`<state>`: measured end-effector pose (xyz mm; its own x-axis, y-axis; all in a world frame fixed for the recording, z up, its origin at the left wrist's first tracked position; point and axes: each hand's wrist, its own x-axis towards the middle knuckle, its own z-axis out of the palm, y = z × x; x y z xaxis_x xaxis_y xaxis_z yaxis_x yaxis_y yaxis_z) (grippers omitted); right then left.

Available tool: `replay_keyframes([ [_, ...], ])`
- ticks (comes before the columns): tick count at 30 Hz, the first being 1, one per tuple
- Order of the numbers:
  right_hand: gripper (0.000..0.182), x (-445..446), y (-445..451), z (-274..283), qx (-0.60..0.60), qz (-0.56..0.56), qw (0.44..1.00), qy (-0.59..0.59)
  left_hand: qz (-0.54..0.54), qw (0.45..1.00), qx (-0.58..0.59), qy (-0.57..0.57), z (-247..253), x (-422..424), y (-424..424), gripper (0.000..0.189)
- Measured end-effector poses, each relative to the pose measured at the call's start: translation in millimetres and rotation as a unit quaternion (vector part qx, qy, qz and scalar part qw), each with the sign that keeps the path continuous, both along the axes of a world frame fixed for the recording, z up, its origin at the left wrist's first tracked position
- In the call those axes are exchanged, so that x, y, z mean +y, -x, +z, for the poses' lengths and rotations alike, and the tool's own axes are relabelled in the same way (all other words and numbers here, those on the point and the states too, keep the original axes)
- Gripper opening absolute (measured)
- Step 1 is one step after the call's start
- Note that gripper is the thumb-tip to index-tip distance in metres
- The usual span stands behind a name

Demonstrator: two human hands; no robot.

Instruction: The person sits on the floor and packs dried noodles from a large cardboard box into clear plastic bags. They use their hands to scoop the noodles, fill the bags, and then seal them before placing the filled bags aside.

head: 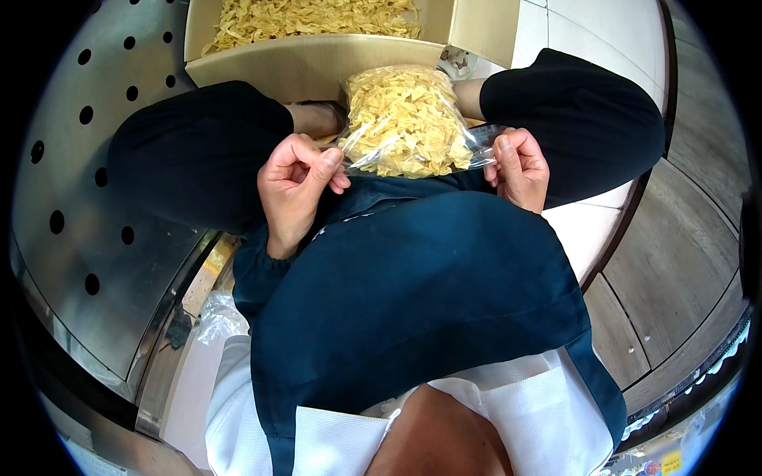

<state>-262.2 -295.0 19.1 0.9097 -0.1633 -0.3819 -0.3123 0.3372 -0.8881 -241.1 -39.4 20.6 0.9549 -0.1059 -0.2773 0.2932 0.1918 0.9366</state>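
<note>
A clear plastic bag [408, 119] full of pale yellow dried strips lies between my bent legs, above my lap. Its near edge is stretched sideways between my two hands. My left hand [300, 178] pinches the left corner between thumb and fingers. On the other side, my right hand [519, 166] grips the right corner the same way. I cannot tell whether the bag's edge is sealed. Just beyond the bag stands a cardboard box [315, 56], with loose yellow strips [315, 18] of the same kind inside it.
A metal panel with round holes [113, 149] runs along my left. Crumpled clear plastic [220, 315] lies low on that side. White floor tiles [586, 35] and grey wood-look boards [673, 256] are to the right. A box flap [483, 30] juts out at the far right.
</note>
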Motion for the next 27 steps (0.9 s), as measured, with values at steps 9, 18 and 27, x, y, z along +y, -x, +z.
replay_keyframes([
  [9, 0.02, -0.3, 3.0, -2.3, 0.11, 0.04, 0.993, 0.027, 0.011, 0.993, 0.114, -0.036, 11.6, 4.9, 6.7, 0.02],
  [18, 0.014, -16.9, -0.6, 3.7, 0.207, 0.181, 0.961, 0.027, -0.075, 0.976, 0.191, -0.069, 11.6, 17.1, 3.4, 0.018],
  [27, 0.025, -37.9, -32.3, -10.1, 0.403, 0.268, 0.848, -0.219, -0.195, 0.94, 0.28, -0.025, 1.2, 31.1, -8.3, 0.031],
])
